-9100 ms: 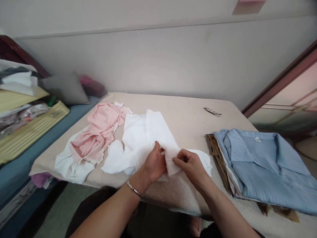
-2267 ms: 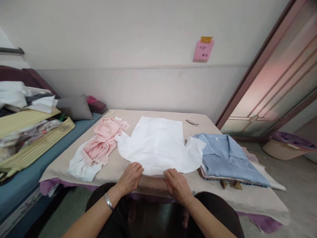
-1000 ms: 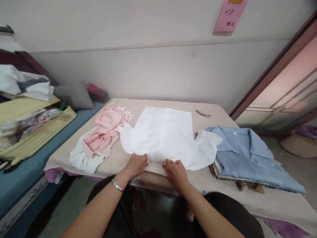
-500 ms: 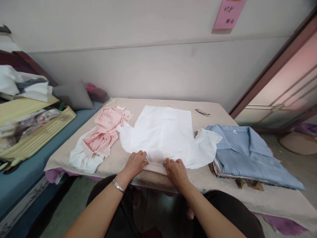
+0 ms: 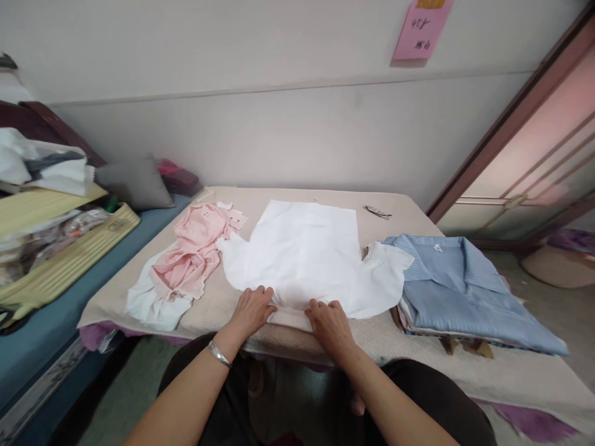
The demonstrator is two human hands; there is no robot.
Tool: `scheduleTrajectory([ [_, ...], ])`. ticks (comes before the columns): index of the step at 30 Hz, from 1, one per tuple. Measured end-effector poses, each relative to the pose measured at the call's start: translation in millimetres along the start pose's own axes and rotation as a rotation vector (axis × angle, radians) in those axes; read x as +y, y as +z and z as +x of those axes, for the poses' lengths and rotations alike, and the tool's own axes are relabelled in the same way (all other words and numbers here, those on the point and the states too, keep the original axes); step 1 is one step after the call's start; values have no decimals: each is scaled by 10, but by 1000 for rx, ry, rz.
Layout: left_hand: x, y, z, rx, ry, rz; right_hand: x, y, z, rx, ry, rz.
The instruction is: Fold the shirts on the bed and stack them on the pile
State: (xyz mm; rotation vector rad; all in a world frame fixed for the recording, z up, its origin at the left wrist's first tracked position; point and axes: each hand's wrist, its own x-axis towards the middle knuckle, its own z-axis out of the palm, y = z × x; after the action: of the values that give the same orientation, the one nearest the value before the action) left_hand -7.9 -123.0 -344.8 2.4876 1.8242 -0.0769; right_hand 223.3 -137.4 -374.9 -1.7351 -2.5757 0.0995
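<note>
A white short-sleeved shirt [image 5: 304, 254] lies spread out on the cloth-covered table [image 5: 218, 316], its collar end toward me and its sleeves out to both sides. My left hand [image 5: 253, 310] pinches the collar at its left end, with the fingers closed on the fabric. At the collar's right end my right hand [image 5: 328, 319] grips in the same way. Between the two hands the collar band lies along the near part of the table. The shirt's right sleeve reaches the stack of folded clothes beside it.
To the left lies a crumpled pink garment [image 5: 188, 248] over a white one [image 5: 158, 303]. On the right, a folded blue shirt [image 5: 455, 297] tops a stack. Eyeglasses [image 5: 377, 212] rest near the back. A grey cushion [image 5: 134, 183] and a yellow mat [image 5: 79, 248] sit far left.
The view has shifted slightly. Both hands stay on the collar, and the shirt lies as before.
</note>
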Motion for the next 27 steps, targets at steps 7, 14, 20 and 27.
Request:
scheduleTrajectory([
  [7, 196, -71, -45, 271, 174, -54, 205, -203, -2, 172, 127, 92],
  [14, 1134, 308, -4, 110, 544, -308, 1311, -750, -33, 486, 757, 79],
  [20, 1331, 450, 61, 31, 434, -389, 1788, -836, 144, 348, 1120, 212],
  [27, 1563, 316, 282, 129, 286, -607, 1932, -782, 235, 447, 915, 439],
])
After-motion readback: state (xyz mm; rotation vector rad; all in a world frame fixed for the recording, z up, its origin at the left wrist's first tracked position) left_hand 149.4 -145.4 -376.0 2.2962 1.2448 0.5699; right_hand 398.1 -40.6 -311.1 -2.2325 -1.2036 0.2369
